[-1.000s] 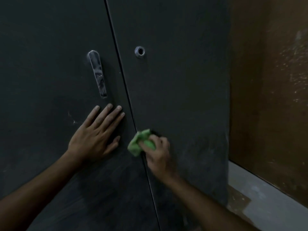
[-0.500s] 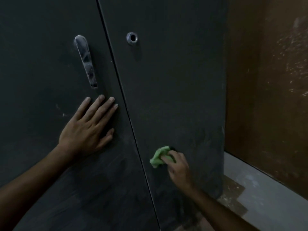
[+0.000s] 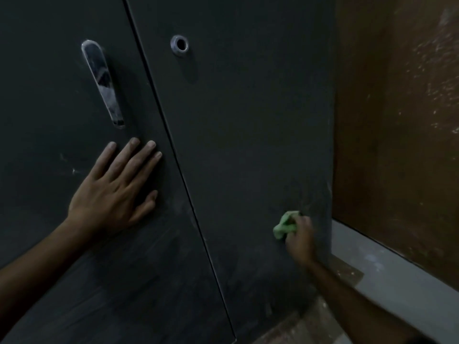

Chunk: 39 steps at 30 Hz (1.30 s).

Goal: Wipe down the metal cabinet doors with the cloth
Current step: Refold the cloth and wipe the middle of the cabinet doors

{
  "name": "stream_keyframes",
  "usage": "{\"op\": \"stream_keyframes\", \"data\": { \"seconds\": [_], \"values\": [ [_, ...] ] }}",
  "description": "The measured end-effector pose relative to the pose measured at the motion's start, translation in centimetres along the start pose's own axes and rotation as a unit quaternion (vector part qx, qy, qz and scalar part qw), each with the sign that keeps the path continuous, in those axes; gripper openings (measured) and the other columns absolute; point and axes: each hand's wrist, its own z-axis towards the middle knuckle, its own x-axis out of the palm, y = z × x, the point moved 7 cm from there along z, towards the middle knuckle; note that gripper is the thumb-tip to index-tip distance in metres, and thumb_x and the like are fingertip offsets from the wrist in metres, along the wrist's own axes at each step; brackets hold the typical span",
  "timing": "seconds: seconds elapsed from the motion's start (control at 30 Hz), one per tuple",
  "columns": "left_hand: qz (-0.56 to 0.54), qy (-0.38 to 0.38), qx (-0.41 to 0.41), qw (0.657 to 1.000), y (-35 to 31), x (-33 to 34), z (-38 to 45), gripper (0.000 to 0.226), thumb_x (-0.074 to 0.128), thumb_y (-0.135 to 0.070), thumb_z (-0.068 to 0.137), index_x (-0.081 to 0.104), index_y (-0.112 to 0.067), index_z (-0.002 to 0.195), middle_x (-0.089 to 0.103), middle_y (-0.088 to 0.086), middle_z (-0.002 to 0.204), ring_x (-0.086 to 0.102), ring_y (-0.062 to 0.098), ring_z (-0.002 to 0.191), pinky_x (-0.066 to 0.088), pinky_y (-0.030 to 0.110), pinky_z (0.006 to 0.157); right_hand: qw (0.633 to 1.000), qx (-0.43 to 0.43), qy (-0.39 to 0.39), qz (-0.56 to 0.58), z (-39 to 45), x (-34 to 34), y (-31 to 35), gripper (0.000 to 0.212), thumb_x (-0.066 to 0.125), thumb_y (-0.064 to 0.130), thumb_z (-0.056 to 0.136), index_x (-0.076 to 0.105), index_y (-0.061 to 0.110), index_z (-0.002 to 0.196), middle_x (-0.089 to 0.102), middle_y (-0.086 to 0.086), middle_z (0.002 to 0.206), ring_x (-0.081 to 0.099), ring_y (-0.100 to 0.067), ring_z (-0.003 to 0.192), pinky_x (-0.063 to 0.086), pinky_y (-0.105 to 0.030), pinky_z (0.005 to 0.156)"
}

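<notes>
Two dark grey metal cabinet doors fill the view, split by a slanted seam. My left hand [image 3: 116,192] lies flat with straight fingers on the left door [image 3: 49,120], just below its shiny handle [image 3: 103,83]. My right hand [image 3: 299,238] grips a bunched green cloth [image 3: 284,225] and presses it against the lower right part of the right door [image 3: 248,132], close to the door's right edge. Faint dusty streaks show on the metal around the cloth.
A round keyhole [image 3: 179,45] sits high on the right door. A brown wall [image 3: 402,120] stands to the right of the cabinet, with a pale grey skirting [image 3: 387,274] below it. Speckled floor [image 3: 315,324] shows at the bottom.
My right hand has carried the cloth from the seam rightward and down across the right door to near its right edge. My left hand stays flat on the left door.
</notes>
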Motion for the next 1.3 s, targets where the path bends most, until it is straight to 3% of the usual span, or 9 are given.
{"op": "stream_keyframes", "data": {
  "seconds": [0.07,0.17,0.33,0.5,0.7,0.93,1.13,1.23,1.3],
  "values": [
    [0.0,-0.002,-0.001,1.0,0.0,0.0,0.1,0.074,0.04,-0.05,0.103,0.03,-0.008,0.163,0.025,0.014,0.171,0.022,0.033,0.159,0.02,0.057,0.128,0.99,0.125,-0.058,0.021,5.7,-3.5,-1.6,0.039,0.056,-0.002,0.083,0.061,0.003,0.121,0.058,-0.024,0.119,0.057,-0.043,0.112,0.045,-0.041,0.091],
    [0.004,0.003,-0.008,1.0,0.2,0.1,0.0,0.074,0.041,-0.05,0.103,0.031,-0.008,0.163,0.026,0.013,0.171,0.022,0.033,0.159,0.019,0.057,0.128,0.976,0.06,-0.196,0.077,7.0,-4.0,4.9,0.043,0.055,-0.001,0.084,0.06,0.004,0.127,0.052,-0.022,0.125,0.053,-0.037,0.115,0.04,-0.04,0.101],
    [0.012,0.007,-0.002,1.0,0.1,0.1,0.2,0.074,0.043,-0.049,0.103,0.031,-0.009,0.163,0.026,0.012,0.171,0.021,0.032,0.159,0.017,0.055,0.129,0.986,-0.016,-0.141,0.091,-2.7,2.6,4.7,0.044,0.05,0.014,0.09,0.056,0.002,0.132,0.048,-0.022,0.127,0.051,-0.034,0.109,0.04,-0.038,0.096],
    [0.02,0.008,0.0,1.0,0.1,0.2,0.1,0.075,0.045,-0.05,0.101,0.031,-0.009,0.163,0.025,0.012,0.171,0.021,0.032,0.16,0.018,0.056,0.129,0.937,0.239,-0.217,0.132,9.1,-3.6,-3.5,0.057,0.046,0.006,0.097,0.037,0.003,0.153,0.037,-0.034,0.148,0.042,-0.047,0.132,0.029,-0.041,0.113],
    [0.016,0.007,-0.003,1.0,0.0,0.1,0.2,0.075,0.044,-0.049,0.102,0.031,-0.008,0.163,0.026,0.012,0.171,0.023,0.033,0.159,0.02,0.057,0.128,0.968,0.032,-0.22,0.117,1.8,2.4,2.7,0.051,0.043,0.029,0.104,0.054,-0.006,0.139,0.044,-0.029,0.137,0.046,-0.036,0.117,0.04,-0.04,0.102],
    [0.012,0.0,-0.001,1.0,0.1,0.1,0.2,0.074,0.045,-0.049,0.102,0.032,-0.008,0.162,0.027,0.013,0.171,0.024,0.033,0.159,0.023,0.058,0.127,0.924,0.288,-0.214,0.134,10.2,-3.7,-4.6,0.016,0.043,0.018,0.106,0.057,0.021,0.098,0.049,-0.012,0.112,0.05,-0.023,0.103,0.042,-0.028,0.093],
    [0.006,-0.014,0.002,1.0,0.0,-0.1,0.1,0.074,0.049,-0.048,0.101,0.035,-0.007,0.161,0.03,0.015,0.169,0.027,0.035,0.157,0.027,0.061,0.124,0.961,0.03,-0.224,0.159,2.1,1.4,4.8,0.053,0.042,0.029,0.103,0.056,-0.01,0.137,0.046,-0.035,0.139,0.044,-0.036,0.123,0.037,-0.039,0.107],
    [0.005,-0.013,-0.004,1.0,0.1,0.0,0.0,0.075,0.049,-0.048,0.101,0.034,-0.007,0.161,0.03,0.014,0.169,0.026,0.035,0.158,0.027,0.061,0.124,0.961,0.131,-0.196,0.142,2.5,1.4,-2.1,0.053,0.036,0.028,0.098,0.058,-0.011,0.126,0.051,-0.034,0.126,0.052,-0.043,0.111,0.04,-0.042,0.099],
    [0.003,-0.009,-0.002,1.0,0.0,0.0,0.1,0.075,0.049,-0.048,0.101,0.033,-0.008,0.162,0.029,0.014,0.17,0.026,0.034,0.158,0.027,0.061,0.124,0.893,0.281,-0.281,0.212,7.0,-1.6,-6.3,0.042,0.036,0.023,0.097,0.059,-0.009,0.109,0.056,-0.028,0.106,0.057,-0.041,0.097,0.04,-0.041,0.09]
  ]
}}
